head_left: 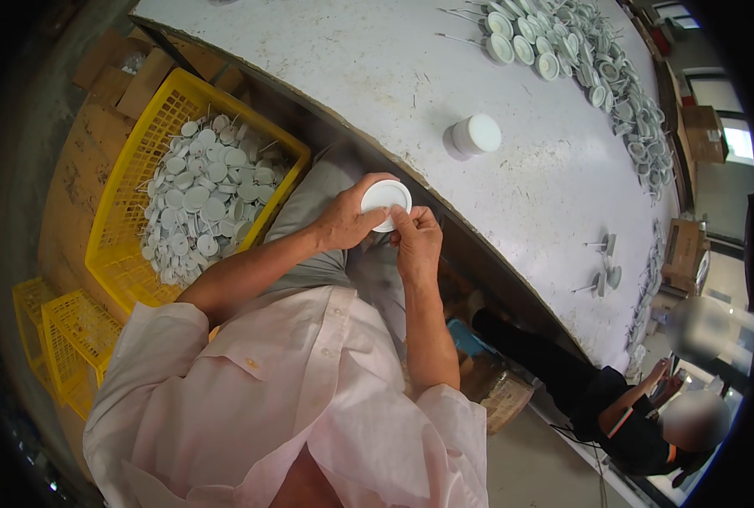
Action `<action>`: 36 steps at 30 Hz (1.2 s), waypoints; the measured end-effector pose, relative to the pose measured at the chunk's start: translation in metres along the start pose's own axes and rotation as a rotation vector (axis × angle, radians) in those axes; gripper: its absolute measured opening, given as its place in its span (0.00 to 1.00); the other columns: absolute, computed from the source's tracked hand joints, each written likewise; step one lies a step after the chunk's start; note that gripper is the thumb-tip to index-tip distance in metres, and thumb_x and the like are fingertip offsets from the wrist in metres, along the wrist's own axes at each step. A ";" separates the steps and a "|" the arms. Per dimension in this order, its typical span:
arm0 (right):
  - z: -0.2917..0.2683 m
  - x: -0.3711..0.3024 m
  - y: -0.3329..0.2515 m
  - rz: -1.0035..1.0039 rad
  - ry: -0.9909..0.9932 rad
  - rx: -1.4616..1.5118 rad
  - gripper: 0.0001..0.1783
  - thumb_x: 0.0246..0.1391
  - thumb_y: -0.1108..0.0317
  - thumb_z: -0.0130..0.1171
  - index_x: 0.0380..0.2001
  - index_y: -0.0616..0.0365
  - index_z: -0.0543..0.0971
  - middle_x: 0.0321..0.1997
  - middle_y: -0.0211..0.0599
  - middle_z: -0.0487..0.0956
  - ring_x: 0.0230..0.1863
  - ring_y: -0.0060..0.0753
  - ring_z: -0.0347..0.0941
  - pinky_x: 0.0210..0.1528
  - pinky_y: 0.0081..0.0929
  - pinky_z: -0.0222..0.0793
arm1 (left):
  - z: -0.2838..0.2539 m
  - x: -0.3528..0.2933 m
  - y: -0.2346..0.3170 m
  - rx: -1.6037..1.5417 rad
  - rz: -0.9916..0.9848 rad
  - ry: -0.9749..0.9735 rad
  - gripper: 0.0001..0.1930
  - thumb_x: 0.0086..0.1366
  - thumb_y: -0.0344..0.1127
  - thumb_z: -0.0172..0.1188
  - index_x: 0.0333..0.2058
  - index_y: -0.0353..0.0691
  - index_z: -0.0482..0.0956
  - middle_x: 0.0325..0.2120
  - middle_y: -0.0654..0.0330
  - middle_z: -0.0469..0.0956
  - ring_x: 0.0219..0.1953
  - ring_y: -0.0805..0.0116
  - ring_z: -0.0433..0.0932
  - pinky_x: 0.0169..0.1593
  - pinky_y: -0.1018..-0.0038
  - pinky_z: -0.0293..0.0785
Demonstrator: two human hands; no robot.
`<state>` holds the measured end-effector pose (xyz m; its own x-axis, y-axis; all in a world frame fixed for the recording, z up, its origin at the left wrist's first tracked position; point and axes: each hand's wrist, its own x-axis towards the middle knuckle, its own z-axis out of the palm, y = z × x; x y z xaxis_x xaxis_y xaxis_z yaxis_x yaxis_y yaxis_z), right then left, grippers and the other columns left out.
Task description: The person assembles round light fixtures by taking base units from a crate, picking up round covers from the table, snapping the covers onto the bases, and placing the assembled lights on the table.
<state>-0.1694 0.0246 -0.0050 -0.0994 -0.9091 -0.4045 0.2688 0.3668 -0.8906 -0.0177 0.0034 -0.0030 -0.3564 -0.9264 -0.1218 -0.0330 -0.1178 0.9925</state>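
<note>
Over my lap, close to the table's edge, my left hand (347, 212) is closed round a white round shallow cap (383, 196) with a raised rim. Its hollow side faces up. My right hand (419, 240) has its fingers curled and pinches the cap's near right edge, thumb tip on the inside. Whether a small part is between those fingertips is hidden. On the table beyond stands a short stack of white round discs (482, 134).
To my left, a yellow crate (110, 275) holds many white discs with thin wires (207, 182). Similar round parts (555, 46) are heaped along the far side of the white table (377, 85). Smaller yellow baskets (76, 330) stand lower left. A person in dark clothes (601, 406) sits at right.
</note>
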 end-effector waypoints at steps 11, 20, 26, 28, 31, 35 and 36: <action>-0.093 0.007 -0.025 -0.316 0.427 -0.289 0.04 0.53 0.70 0.58 0.29 0.58 0.76 0.23 0.22 0.72 0.24 0.10 0.62 0.26 0.12 0.60 | -0.065 -0.006 -0.056 -0.495 -0.217 0.411 0.18 0.67 0.42 0.46 0.49 0.36 0.67 0.41 0.56 0.74 0.41 0.65 0.76 0.38 0.72 0.76; -0.343 0.031 -0.096 -0.073 1.451 -1.140 0.22 0.49 0.55 0.56 0.42 0.59 0.76 0.41 0.45 0.77 0.45 0.47 0.72 0.47 0.39 0.67 | -0.247 -0.074 -0.152 -0.556 -0.349 0.776 0.18 0.66 0.38 0.47 0.51 0.37 0.63 0.46 0.53 0.71 0.45 0.59 0.74 0.43 0.63 0.73; -0.378 0.034 -0.104 0.190 1.370 -1.150 0.16 0.48 0.57 0.56 0.37 0.55 0.78 0.41 0.44 0.78 0.43 0.49 0.74 0.46 0.41 0.68 | -0.310 -0.127 -0.230 -0.258 -0.612 0.976 0.23 0.64 0.35 0.48 0.56 0.37 0.58 0.48 0.54 0.68 0.43 0.59 0.74 0.42 0.67 0.68; -0.373 0.026 -0.098 0.157 1.366 -1.170 0.14 0.48 0.58 0.56 0.35 0.54 0.79 0.40 0.44 0.79 0.41 0.50 0.75 0.45 0.41 0.69 | -0.324 -0.142 -0.247 -0.198 -0.745 1.047 0.23 0.61 0.35 0.51 0.54 0.38 0.61 0.47 0.55 0.68 0.43 0.61 0.73 0.40 0.71 0.68; -0.336 0.027 -0.080 0.013 1.214 -1.289 0.13 0.48 0.60 0.54 0.33 0.55 0.79 0.38 0.44 0.78 0.40 0.50 0.74 0.43 0.42 0.68 | -0.373 -0.191 -0.279 -0.241 -0.733 1.202 0.24 0.60 0.34 0.51 0.55 0.38 0.60 0.47 0.54 0.68 0.44 0.59 0.72 0.43 0.68 0.69; -0.272 0.013 -0.064 -0.188 1.031 -1.324 0.11 0.49 0.62 0.52 0.32 0.56 0.78 0.32 0.43 0.77 0.36 0.48 0.74 0.40 0.42 0.67 | -0.400 -0.221 -0.289 -0.250 -0.634 1.255 0.25 0.60 0.34 0.50 0.57 0.38 0.59 0.47 0.53 0.68 0.46 0.58 0.70 0.45 0.66 0.69; -0.262 0.011 -0.061 -0.236 0.971 -1.331 0.11 0.49 0.63 0.53 0.32 0.57 0.78 0.33 0.43 0.77 0.36 0.47 0.74 0.40 0.41 0.68 | -0.401 -0.222 -0.289 -0.299 -0.648 1.240 0.25 0.62 0.36 0.49 0.57 0.40 0.59 0.50 0.53 0.66 0.49 0.57 0.68 0.49 0.64 0.66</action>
<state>-0.4378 0.0440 -0.0090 -0.6730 -0.6997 0.2400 -0.7379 0.6124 -0.2838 0.4455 0.0992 -0.2670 0.6819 -0.3710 -0.6303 0.3784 -0.5585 0.7382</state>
